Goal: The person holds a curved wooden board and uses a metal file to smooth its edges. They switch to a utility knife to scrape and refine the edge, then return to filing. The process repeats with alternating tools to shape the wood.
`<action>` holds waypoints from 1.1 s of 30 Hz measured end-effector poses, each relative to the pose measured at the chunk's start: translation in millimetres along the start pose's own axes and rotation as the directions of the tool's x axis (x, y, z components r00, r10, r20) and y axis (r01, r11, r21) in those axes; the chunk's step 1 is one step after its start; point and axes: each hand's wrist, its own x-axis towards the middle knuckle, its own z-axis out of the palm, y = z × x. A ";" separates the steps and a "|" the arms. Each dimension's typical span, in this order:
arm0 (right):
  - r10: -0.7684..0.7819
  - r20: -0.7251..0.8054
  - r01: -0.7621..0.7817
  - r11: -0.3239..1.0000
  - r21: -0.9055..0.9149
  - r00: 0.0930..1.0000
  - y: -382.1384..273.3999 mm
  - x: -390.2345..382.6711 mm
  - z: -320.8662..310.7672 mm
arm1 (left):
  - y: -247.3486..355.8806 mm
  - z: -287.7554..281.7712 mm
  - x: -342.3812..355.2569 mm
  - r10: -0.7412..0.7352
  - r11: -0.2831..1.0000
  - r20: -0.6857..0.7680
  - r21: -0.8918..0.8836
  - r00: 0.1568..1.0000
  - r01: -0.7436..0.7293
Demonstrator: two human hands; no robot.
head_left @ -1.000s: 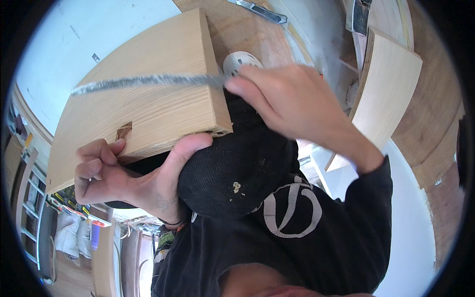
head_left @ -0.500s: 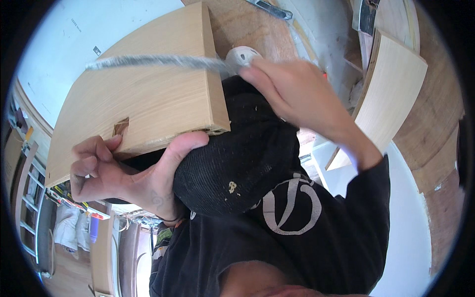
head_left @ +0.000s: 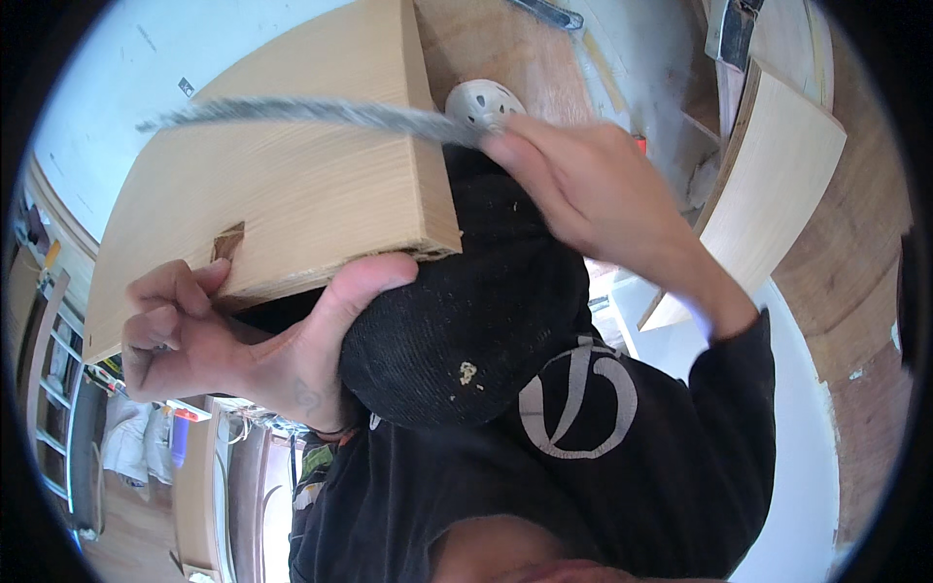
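A light wooden board with a small square hole lies tilted across my black-clad leg. My left hand grips its near edge, the thumb along the edge and the fingertips by the hole. In my right hand is one end of a long, thin grey file, blurred by motion. The file reaches leftward across the board's upper part; I cannot tell whether it touches the wood. The edge near my left thumb looks rough and splintered.
A white perforated shoe is beyond the board. Another pale wooden panel stands at the right. A cutter-like tool lies at the far side. A ladder and white bags are at the left. Wood crumbs cling to my trousers.
The file and my right hand have shifted slightly, the file's far end moving left. My left hand still holds the board, which has barely moved.
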 end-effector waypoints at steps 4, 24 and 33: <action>-0.077 -0.100 0.075 0.997 -0.023 0.992 4.2 27.8 14.2 | 4.4 5.7 -3.1 0.026 0.994 -0.042 0.106 0.999 -0.021; -0.027 -0.041 0.024 0.997 -0.067 0.999 2.4 -9.2 -3.0 | 2.7 4.3 -1.9 0.004 1.000 -0.058 -0.009 0.998 -0.004; 0.023 -0.010 -0.024 0.992 -0.122 1.000 -0.3 -4.1 -3.0 | -1.7 2.3 -5.5 -0.025 0.997 -0.012 0.074 1.000 0.026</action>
